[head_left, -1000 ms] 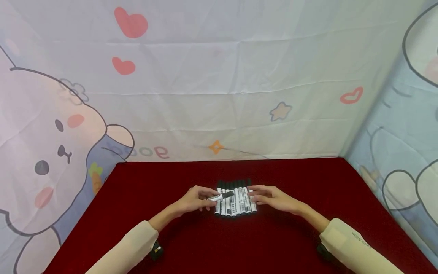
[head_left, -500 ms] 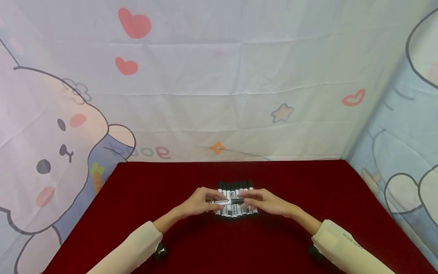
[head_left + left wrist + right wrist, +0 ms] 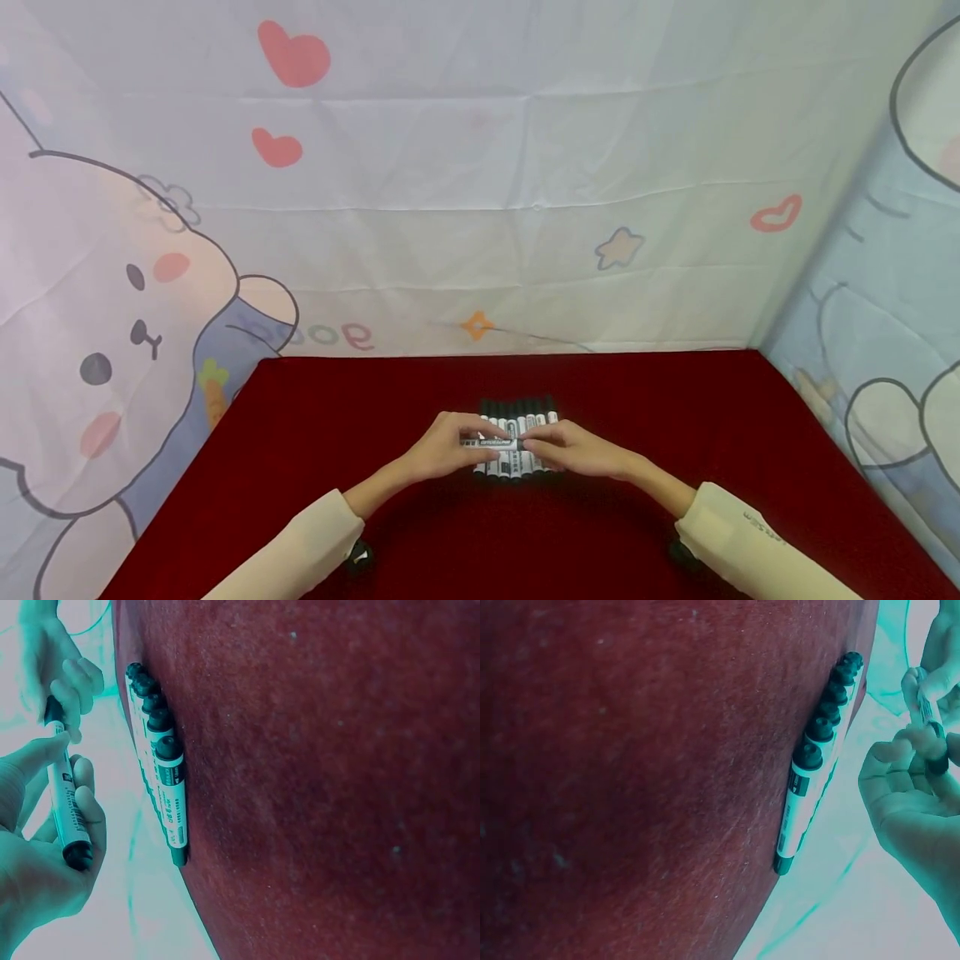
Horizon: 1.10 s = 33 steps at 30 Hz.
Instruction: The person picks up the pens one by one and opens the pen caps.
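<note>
A white marker (image 3: 491,444) with black ends lies crosswise in front of me, lifted above a row of similar markers (image 3: 514,467). My left hand (image 3: 444,447) grips its white barrel between thumb and fingers. At the other end, my right hand (image 3: 581,452) pinches the black cap, which the fingers largely cover in the head view. From the left wrist, the held marker (image 3: 69,799) shows its printed label, and its cap meets the fingers of the right hand. In the right wrist view, the black cap (image 3: 936,761) sits between the right thumb and fingers.
Several capped markers lie side by side on a dark red cloth-covered table (image 3: 360,392), caps pointing away from me. A pale printed curtain (image 3: 450,167) hangs behind the table and along both sides.
The held marker has moved right and turned from slanted to nearly level. My right hand has come left and taken hold of its cap. The row of markers has stayed put.
</note>
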Each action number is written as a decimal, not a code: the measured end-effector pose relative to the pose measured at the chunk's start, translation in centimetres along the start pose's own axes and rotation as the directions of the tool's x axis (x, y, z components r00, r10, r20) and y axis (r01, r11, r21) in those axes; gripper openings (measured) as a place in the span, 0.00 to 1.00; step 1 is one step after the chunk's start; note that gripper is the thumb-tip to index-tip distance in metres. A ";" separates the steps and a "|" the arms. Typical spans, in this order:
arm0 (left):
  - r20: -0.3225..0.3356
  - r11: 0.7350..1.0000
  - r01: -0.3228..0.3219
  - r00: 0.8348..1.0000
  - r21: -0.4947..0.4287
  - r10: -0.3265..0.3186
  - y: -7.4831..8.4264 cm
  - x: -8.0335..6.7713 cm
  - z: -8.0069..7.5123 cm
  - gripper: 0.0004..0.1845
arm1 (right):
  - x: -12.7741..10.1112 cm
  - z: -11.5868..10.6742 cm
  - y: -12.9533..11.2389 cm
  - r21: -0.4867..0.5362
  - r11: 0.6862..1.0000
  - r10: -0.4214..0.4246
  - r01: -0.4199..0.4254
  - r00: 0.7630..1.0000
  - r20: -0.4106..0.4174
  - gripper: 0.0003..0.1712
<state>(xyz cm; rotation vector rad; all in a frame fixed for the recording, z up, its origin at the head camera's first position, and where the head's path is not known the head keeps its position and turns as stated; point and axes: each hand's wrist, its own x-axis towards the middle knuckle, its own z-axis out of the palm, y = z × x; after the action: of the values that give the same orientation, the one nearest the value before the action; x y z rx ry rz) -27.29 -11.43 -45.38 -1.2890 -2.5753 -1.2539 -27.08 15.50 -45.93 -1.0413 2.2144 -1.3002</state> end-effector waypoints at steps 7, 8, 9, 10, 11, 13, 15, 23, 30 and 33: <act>-0.016 0.999 -0.005 1.000 0.033 0.005 0.6 0.2 0.2 0.13 | 0.2 0.4 0.0 -0.003 1.000 0.031 -0.031 0.999 0.024 0.21; -0.017 0.999 -0.005 1.000 0.044 0.006 0.7 0.3 0.3 0.13 | 0.2 0.5 -0.1 -0.006 0.999 0.042 -0.042 0.999 0.026 0.21; -0.018 0.998 -0.004 1.000 0.056 0.005 0.7 0.3 0.3 0.13 | 0.2 0.5 -0.1 -0.006 0.999 0.048 -0.048 0.998 0.030 0.21; -0.018 0.998 -0.005 1.000 0.068 0.006 0.7 0.4 0.4 0.13 | 0.2 0.5 -0.1 -0.006 0.999 0.054 -0.054 0.998 0.035 0.22; -0.018 0.997 -0.009 1.000 0.076 0.011 0.8 0.5 0.4 0.13 | 0.2 0.5 -0.1 -0.005 0.998 0.058 -0.058 0.998 0.037 0.22; -0.018 0.996 -0.015 1.000 0.089 0.017 0.8 0.6 0.6 0.13 | 0.1 0.4 -0.2 -0.007 0.998 0.063 -0.063 0.997 0.034 0.22; -0.015 0.995 -0.020 1.000 0.095 0.022 0.8 0.6 0.6 0.13 | 0.1 0.4 -0.2 -0.007 0.998 0.064 -0.064 0.997 0.035 0.23; 0.098 0.997 0.073 0.992 0.017 -0.074 1.0 0.2 0.7 0.16 | -0.4 0.6 0.0 -0.115 0.993 0.035 -0.035 0.999 0.005 0.21; 0.166 0.993 0.118 0.979 0.005 -0.118 1.5 -0.6 0.1 0.21 | -0.2 0.7 -0.3 -0.176 0.983 -0.052 0.055 0.998 0.022 0.21; 0.171 0.991 0.137 0.976 -0.011 -0.133 1.4 -0.8 -0.2 0.21 | 0.1 0.7 -0.5 -0.184 0.979 -0.084 0.087 0.996 0.027 0.21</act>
<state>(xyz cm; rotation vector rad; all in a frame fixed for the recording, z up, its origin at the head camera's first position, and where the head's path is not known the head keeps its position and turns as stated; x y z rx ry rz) -25.85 -11.55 -44.59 -1.2995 -2.8181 -1.2483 -26.45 14.86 -45.85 -1.2233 2.3346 -1.1296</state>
